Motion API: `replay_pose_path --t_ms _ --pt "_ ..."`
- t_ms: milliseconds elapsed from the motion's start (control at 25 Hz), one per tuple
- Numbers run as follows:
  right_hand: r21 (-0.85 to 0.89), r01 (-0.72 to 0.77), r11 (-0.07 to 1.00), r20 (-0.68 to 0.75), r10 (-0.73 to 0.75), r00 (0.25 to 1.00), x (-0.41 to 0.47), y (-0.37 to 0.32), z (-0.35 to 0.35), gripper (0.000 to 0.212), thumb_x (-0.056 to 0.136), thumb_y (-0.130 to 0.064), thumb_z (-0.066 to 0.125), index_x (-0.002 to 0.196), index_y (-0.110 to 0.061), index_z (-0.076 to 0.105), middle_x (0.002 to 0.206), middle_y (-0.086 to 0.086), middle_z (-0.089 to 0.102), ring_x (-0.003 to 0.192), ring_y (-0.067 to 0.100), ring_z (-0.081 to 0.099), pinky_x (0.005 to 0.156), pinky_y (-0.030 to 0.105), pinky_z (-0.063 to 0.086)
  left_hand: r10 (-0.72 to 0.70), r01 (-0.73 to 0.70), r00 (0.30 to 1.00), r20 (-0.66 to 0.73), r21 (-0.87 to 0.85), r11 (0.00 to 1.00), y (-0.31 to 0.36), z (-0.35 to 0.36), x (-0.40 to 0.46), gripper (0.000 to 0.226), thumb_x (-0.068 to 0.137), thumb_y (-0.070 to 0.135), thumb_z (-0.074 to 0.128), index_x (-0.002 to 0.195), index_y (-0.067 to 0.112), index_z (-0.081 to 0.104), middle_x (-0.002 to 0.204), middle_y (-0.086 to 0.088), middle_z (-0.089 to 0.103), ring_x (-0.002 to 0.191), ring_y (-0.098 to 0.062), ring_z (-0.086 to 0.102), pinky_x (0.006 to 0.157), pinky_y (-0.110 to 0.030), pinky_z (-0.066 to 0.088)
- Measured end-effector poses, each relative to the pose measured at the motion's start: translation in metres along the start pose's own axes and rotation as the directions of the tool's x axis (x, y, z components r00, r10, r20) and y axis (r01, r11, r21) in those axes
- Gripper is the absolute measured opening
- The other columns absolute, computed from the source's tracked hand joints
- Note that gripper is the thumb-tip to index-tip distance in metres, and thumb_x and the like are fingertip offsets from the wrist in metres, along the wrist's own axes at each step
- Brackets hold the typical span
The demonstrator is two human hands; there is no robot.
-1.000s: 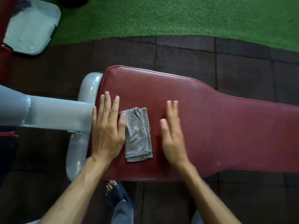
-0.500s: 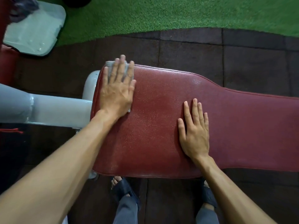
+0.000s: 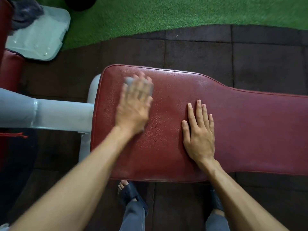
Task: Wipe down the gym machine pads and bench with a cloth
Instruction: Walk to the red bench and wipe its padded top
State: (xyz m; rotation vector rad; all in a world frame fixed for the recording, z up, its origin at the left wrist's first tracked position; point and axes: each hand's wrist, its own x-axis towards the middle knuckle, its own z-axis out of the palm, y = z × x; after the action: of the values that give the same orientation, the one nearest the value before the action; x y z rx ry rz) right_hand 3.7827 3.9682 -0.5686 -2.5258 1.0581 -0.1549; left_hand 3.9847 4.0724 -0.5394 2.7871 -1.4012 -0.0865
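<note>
Head view: left hand (image 3: 134,105) flat, pressing grey cloth (image 3: 129,80) near bench (image 3: 250,130) far-left corner; right hand (image 3: 198,132) flat, empty, bracing mid-bench. Wiping barely begun; most of bench left.

Grey cloth (image 3: 129,80), blurred, mostly hidden, flat on wide end of dark-red padded bench (image 3: 166,147).

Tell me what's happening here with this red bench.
A person is wiping the red bench pad. The left hand presses a grey cloth flat against the wide end of the pad, near the far edge; it is motion-blurred, so it is mid-swipe, and the cloth mostly hides under the fingers. The right hand lies flat on the pad, palm down and holding nothing. The grey metal frame stands to the left.
</note>
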Motion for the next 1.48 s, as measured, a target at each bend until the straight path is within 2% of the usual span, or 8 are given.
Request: replay_pose_path --t_ms 200,360,560,720,840,1000,1280,1480 --pt "0.012 -0.002 1.0 -0.001 0.002 1.0 0.0 -0.002 -0.002 0.056 0.105 -0.038 0.031 0.158 -0.024 0.017 0.167 0.002 0.006 0.155 0.017 0.0 0.126 0.041 0.004 -0.248 0.241 0.968 -0.042 -0.12 0.963 -0.003 0.003 -0.076 0.059 0.106 0.036 0.019 0.159 0.015 0.006 0.167 -0.009 0.001 0.155 -0.024 -0.001 0.125 -0.048 0.007" --pt "0.242 -0.008 0.97 0.035 0.0 0.999 -0.001 0.005 -0.009 0.053 0.104 -0.031 0.034 0.156 -0.022 0.024 0.166 -0.002 0.012 0.154 0.009 0.001 0.127 0.039 0.005 -0.091 0.096 0.995 0.031 -0.289 0.953 0.098 0.021 -0.105 0.059 0.105 0.039 0.014 0.158 0.013 0.012 0.167 -0.007 0.006 0.155 -0.021 0.003 0.124 -0.048 0.014" --pt "0.427 -0.025 0.904 -0.033 0.043 0.999 -0.019 0.018 -0.024 0.052 0.103 -0.023 0.04 0.153 -0.014 0.031 0.164 0.003 0.022 0.154 0.012 0.012 0.123 0.049 0.02 -0.048 0.02 0.999 -0.016 -0.755 0.655 0.1 -0.003 -0.026 0.055 0.106 0.025 0.028 0.158 0.01 0.014 0.167 -0.006 0.01 0.155 -0.014 0.004 0.125 -0.045 0.013" --pt "0.191 0.007 0.982 -0.035 0.0 0.999 0.013 -0.047 -0.007 0.061 0.102 -0.039 0.033 0.156 -0.012 0.022 0.166 0.01 0.01 0.155 0.026 0.002 0.125 0.049 0.012 -0.249 0.096 0.956 -0.153 -0.641 0.762 0.038 -0.009 -0.02 0.051 0.106 0.021 0.033 0.155 0.009 0.027 0.166 -0.009 0.017 0.155 -0.021 0.01 0.125 -0.047 0.015" --pt "0.002 0.0 1.0 0.009 0.0 1.0 0.002 -0.081 0.016 0.064 0.102 -0.039 0.033 0.157 -0.011 0.015 0.167 0.011 0.005 0.154 0.029 -0.003 0.124 0.051 0.011 -0.19 0.102 0.974 -0.122 -0.515 0.851 0.019 -0.004 -0.026 0.052 0.105 0.024 0.031 0.155 0.011 0.029 0.166 -0.008 0.015 0.155 -0.02 0.007 0.126 -0.045 0.01" --pt "-0.071 0.217 0.974 0.137 -0.206 0.969 -0.064 -0.021 -0.006 0.059 0.104 -0.039 0.036 0.158 -0.025 0.015 0.167 -0.003 0.007 0.155 0.023 0.0 0.123 0.051 0.017 -0.125 0.103 0.991 -0.05 -0.318 0.942 0.023 0.01 -0.034 0.057 0.104 0.032 0.028 0.157 0.013 0.021 0.167 -0.009 0.007 0.155 -0.022 0.001 0.126 -0.046 0.007" --pt "-0.004 -0.287 0.958 -0.03 0.286 0.958 0.074 -0.004 -0.014 0.062 0.102 -0.044 0.026 0.158 -0.025 0.006 0.168 0.003 0.001 0.154 0.033 -0.006 0.123 0.055 0.009 -0.131 0.126 0.989 -0.066 -0.07 0.99 0.028 0.024 -0.037 0.065 0.103 0.044 0.025 0.159 0.013 0.009 0.167 -0.012 0.0 0.155 -0.026 0.0 0.126 -0.047 0.007" --pt "-0.017 0.199 0.98 0.116 -0.195 0.974 -0.024 -0.011 -0.01 0.057 0.105 -0.038 0.032 0.158 -0.025 0.015 0.167 -0.002 0.006 0.154 0.028 -0.006 0.124 0.049 0.012 -0.127 0.119 0.987 -0.097 -0.083 0.989 0.031 0.022 -0.038 0.067 0.103 0.045 0.027 0.158 0.009 0.015 0.166 -0.015 0.005 0.155 -0.028 0.003 0.125 -0.048 0.007"
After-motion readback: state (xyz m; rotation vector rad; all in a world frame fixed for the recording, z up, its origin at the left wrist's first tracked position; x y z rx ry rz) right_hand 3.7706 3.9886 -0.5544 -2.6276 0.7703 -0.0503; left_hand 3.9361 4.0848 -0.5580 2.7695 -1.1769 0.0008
